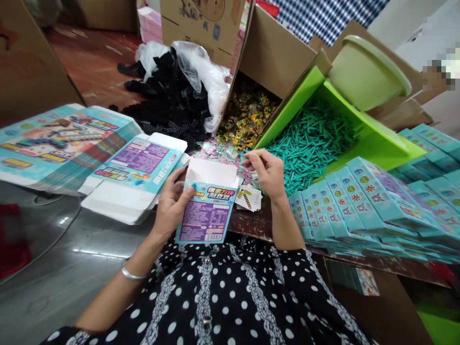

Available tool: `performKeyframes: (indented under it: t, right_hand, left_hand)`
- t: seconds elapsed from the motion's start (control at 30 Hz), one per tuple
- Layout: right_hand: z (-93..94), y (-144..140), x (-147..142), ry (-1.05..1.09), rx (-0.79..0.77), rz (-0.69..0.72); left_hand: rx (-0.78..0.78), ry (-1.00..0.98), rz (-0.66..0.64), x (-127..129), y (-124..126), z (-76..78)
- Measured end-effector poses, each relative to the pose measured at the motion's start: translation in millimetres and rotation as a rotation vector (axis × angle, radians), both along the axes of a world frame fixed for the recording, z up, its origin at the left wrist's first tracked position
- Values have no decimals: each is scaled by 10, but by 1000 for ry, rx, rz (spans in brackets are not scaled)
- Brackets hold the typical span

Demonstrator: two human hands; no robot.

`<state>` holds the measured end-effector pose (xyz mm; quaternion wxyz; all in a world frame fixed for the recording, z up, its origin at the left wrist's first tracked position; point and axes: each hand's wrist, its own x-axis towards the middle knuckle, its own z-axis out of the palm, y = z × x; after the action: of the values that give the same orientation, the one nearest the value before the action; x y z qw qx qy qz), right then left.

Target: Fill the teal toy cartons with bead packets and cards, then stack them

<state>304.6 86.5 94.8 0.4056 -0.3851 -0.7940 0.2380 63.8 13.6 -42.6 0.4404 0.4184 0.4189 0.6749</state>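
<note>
Left hand [172, 203] grips an open small box [207, 211] at the table's near edge, thumb and fingers clamped on its side so the mouth faces up, while right hand [268, 172] pinches small packets [230, 152] beside the green tray [373, 139].

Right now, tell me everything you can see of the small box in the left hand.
The small box is printed cardboard, teal with a purple panel of text and a barcode facing up. Its white top flap stands open, pointing away from the person. The left hand grips its left edge, holding it above the lap.
</note>
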Motion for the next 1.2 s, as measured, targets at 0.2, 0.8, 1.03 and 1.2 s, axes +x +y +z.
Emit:
performKeyframes:
  t: [0.2,0.8,1.03,1.2]
  right_hand:
    - [-977,-524,43,171,-201,-21]
    - [-1412,-609,-64,625,-306,-98]
    - [-1018,-434,214,90,-525,205]
    - [-876,-366,223,-30,-550,251]
  left_hand:
    - [-62,27,26,134,-143,-94]
    - [-48,278,-128,83,16,-21]
    - [-46,460,-381,-49,122,205]
    - [-48,409,-229,37,93,206]
